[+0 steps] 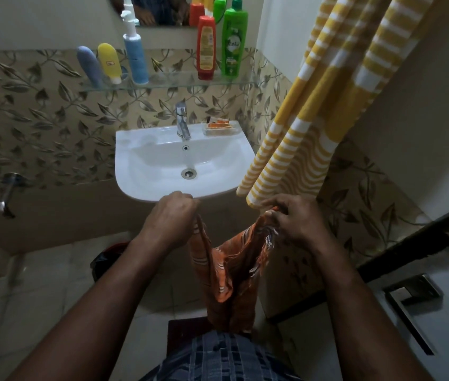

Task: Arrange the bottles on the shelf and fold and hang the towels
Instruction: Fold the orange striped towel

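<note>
Room: small bathroom, walls tiled in a leaf pattern (39, 119), dim toward the floor on my feed.
Orange towel (229, 270): striped, with a frayed fringe. It hangs in a sagging loop between both hands, in front of and below the washbasin rim, its tail dropping toward a checked garment (223, 356) at the bottom of my view.
Left hand (174, 213): curled into a fist round one upper edge of the orange towel.
Right hand (295, 218): fingers bent, pinching the other bunched edge near the fringe.
Yellow-and-white striped towel (328, 105): hangs on the right, its lower end just above my right hand. I cannot see what it hangs from.
Glass shelf (174, 78): wall-mounted above the basin, carrying five containers.
Green bottle (234, 42): upright at the right end. I read "Vatika" on the label.
Red bottle (206, 48): cap down, just left of the green one. The print on its yellow label is too small for me to read.
Blue pump bottle (135, 59): white pump head, mid-shelf.
Yellow tube (110, 63): cap down, leaning; its small label is illegible.
Grey-blue tube (90, 66): at the left end, leaning.
Washbasin (146, 160): white, with a chrome tap (182, 121) and a clear soap dish (219, 127) holding something orange.
Mirror (163, 9): above the shelf, reflecting the bottle tops.
</note>
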Demonstrator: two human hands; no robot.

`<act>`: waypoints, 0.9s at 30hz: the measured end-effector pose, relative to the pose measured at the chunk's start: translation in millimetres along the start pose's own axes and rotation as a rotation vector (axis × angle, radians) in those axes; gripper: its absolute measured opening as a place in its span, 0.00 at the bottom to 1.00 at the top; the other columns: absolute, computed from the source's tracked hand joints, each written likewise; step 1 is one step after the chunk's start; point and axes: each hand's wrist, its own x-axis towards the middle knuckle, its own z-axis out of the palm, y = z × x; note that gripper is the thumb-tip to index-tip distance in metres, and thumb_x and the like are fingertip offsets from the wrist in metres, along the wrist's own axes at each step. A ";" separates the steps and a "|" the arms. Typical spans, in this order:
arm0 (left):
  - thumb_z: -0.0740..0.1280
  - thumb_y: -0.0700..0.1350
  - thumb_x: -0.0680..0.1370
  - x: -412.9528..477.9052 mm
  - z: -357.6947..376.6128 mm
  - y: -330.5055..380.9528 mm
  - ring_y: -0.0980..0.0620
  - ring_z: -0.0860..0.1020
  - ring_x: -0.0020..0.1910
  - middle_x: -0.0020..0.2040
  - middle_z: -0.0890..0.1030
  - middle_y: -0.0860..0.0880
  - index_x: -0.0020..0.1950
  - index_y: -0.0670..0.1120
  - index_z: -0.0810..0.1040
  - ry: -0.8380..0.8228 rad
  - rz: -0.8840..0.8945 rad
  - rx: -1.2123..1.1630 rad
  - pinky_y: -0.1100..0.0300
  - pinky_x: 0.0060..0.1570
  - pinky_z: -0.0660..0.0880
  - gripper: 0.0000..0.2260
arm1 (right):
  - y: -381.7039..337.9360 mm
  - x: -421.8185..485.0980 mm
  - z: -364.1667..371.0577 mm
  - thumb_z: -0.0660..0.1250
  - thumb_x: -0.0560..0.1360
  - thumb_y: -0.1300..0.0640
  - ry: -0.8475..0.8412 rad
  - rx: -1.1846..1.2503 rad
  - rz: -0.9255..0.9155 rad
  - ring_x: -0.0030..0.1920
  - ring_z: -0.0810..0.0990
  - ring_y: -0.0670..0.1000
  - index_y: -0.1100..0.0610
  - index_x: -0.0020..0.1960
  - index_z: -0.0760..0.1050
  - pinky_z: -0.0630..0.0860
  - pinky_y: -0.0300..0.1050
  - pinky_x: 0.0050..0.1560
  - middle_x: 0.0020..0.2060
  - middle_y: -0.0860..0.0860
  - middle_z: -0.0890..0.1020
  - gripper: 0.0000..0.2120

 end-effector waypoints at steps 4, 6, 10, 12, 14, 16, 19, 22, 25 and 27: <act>0.71 0.34 0.70 2.1 -5.0 -7.6 0.40 0.78 0.46 0.43 0.83 0.45 0.50 0.45 0.87 0.112 -0.023 0.066 0.48 0.44 0.75 0.12 | -0.2 8.5 -13.2 0.76 0.76 0.56 -0.014 -0.211 0.058 0.48 0.84 0.50 0.50 0.51 0.87 0.77 0.42 0.48 0.45 0.50 0.88 0.04; 0.73 0.33 0.69 3.5 -4.7 -11.0 0.40 0.77 0.42 0.40 0.82 0.44 0.46 0.43 0.87 0.181 -0.029 0.084 0.48 0.39 0.73 0.10 | 2.1 10.3 -17.4 0.76 0.76 0.56 0.021 -0.216 0.040 0.48 0.84 0.53 0.52 0.49 0.87 0.78 0.45 0.49 0.44 0.51 0.88 0.03; 0.73 0.34 0.71 7.0 -8.2 -12.3 0.40 0.75 0.41 0.42 0.82 0.44 0.43 0.43 0.85 0.383 0.039 0.048 0.50 0.36 0.70 0.06 | -4.8 6.0 -28.2 0.74 0.76 0.57 -0.075 -0.032 -0.189 0.50 0.84 0.51 0.54 0.50 0.86 0.74 0.43 0.48 0.48 0.50 0.87 0.04; 0.67 0.39 0.76 8.6 -16.0 -9.6 0.41 0.76 0.42 0.47 0.83 0.44 0.46 0.45 0.86 0.488 0.094 0.014 0.53 0.38 0.66 0.08 | -13.5 1.6 -31.3 0.70 0.77 0.55 -0.169 0.126 -0.305 0.52 0.84 0.48 0.51 0.49 0.85 0.77 0.45 0.51 0.49 0.48 0.87 0.05; 0.64 0.43 0.77 10.6 -26.4 -7.1 0.42 0.75 0.43 0.49 0.82 0.44 0.46 0.46 0.87 0.538 0.120 -0.030 0.54 0.39 0.65 0.11 | -23.3 -4.1 -34.2 0.68 0.79 0.54 -0.304 0.343 -0.298 0.52 0.84 0.48 0.45 0.47 0.82 0.79 0.53 0.55 0.48 0.47 0.86 0.06; 0.64 0.46 0.78 14.9 -34.4 -6.4 0.44 0.74 0.43 0.49 0.81 0.44 0.46 0.48 0.88 0.562 0.115 -0.094 0.54 0.39 0.66 0.12 | -32.7 -8.7 -34.8 0.67 0.80 0.53 -0.453 0.488 -0.306 0.49 0.83 0.57 0.48 0.48 0.80 0.77 0.63 0.54 0.47 0.55 0.85 0.04; 0.66 0.51 0.77 22.5 -46.4 -3.6 0.49 0.75 0.41 0.46 0.78 0.47 0.47 0.51 0.89 0.558 0.076 -0.336 0.56 0.35 0.72 0.12 | -45.4 -9.2 -28.3 0.68 0.80 0.51 -0.548 0.545 -0.339 0.49 0.83 0.54 0.48 0.50 0.81 0.77 0.59 0.53 0.47 0.57 0.84 0.03; 0.73 0.47 0.74 25.7 -55.6 6.1 0.53 0.77 0.40 0.44 0.76 0.51 0.49 0.55 0.88 0.481 0.103 -0.666 0.55 0.38 0.77 0.06 | -51.4 3.8 -14.3 0.68 0.79 0.51 -0.367 0.491 -0.333 0.53 0.84 0.57 0.42 0.47 0.81 0.79 0.65 0.57 0.50 0.53 0.86 0.05; 0.74 0.34 0.76 26.5 -62.5 16.1 0.45 0.83 0.44 0.46 0.79 0.47 0.49 0.50 0.88 0.379 0.123 -0.980 0.48 0.45 0.83 0.11 | -57.2 15.0 -1.9 0.70 0.78 0.59 -0.155 0.443 -0.303 0.61 0.82 0.46 0.41 0.46 0.79 0.77 0.48 0.64 0.56 0.45 0.85 0.11; 0.70 0.27 0.75 26.6 -67.1 22.4 0.42 0.85 0.45 0.47 0.82 0.44 0.50 0.44 0.87 0.337 0.134 -1.126 0.43 0.48 0.85 0.14 | -62.8 16.9 2.3 0.71 0.78 0.62 -0.060 0.431 -0.320 0.63 0.79 0.38 0.47 0.48 0.80 0.73 0.36 0.64 0.59 0.40 0.82 0.09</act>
